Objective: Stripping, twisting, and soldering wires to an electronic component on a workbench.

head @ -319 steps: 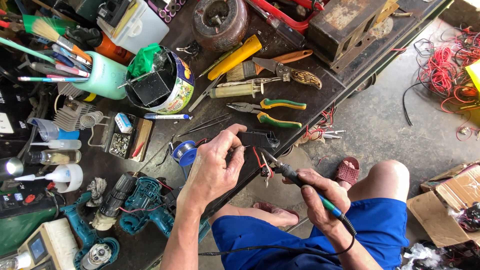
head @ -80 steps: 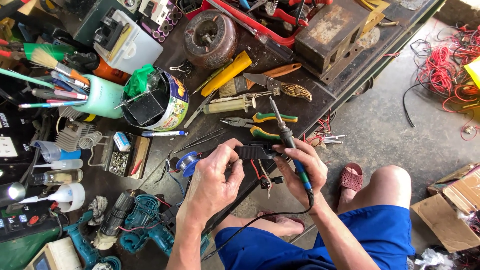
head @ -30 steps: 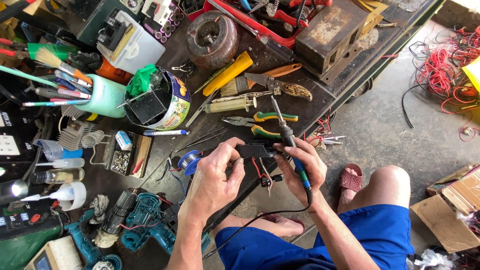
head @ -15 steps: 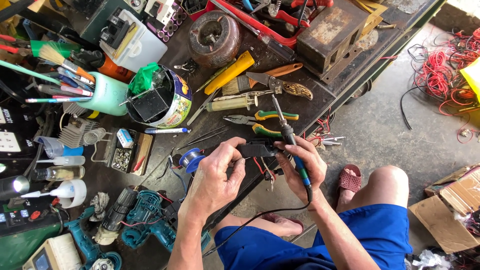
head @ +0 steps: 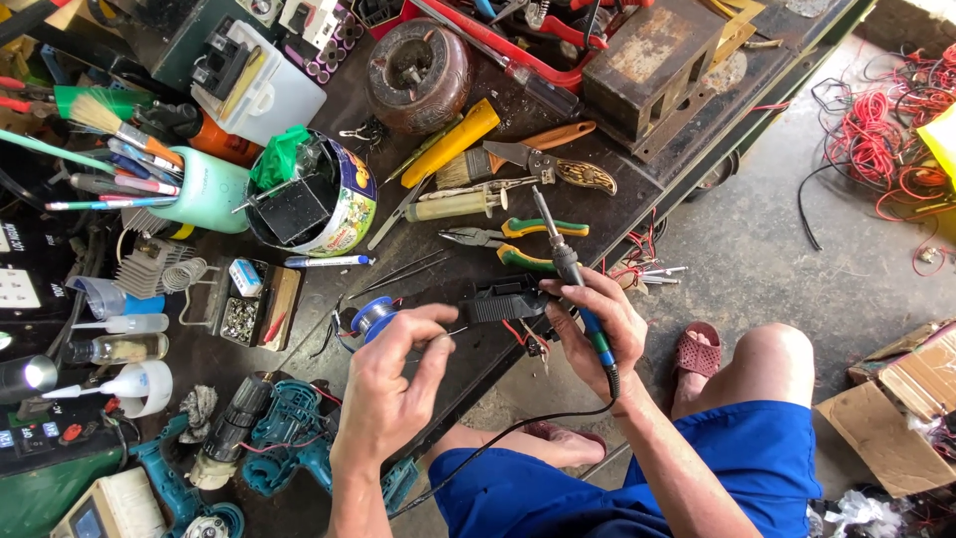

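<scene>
Right hand (head: pixel 597 334) gripping soldering iron (head: pixel 570 274) and small black part (head: pixel 508 299), fingers clamped. Left hand (head: pixel 393 384) pinching thin solder wire (head: pixel 456 331) over cluttered table (head: pixel 319 309).

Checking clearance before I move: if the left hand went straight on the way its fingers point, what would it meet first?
Probably the small black part that the right hand holds beside the soldering iron. The left hand points at it with fingertips just short; depth is unclear.

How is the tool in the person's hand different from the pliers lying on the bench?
The soldering iron is one straight rod with a blue grip and a trailing black cord; the pliers have two green-and-yellow handles and no cord. The iron is held in the right hand, tip pointing away; the pliers lie flat, untouched. Both have metal tips.
</scene>
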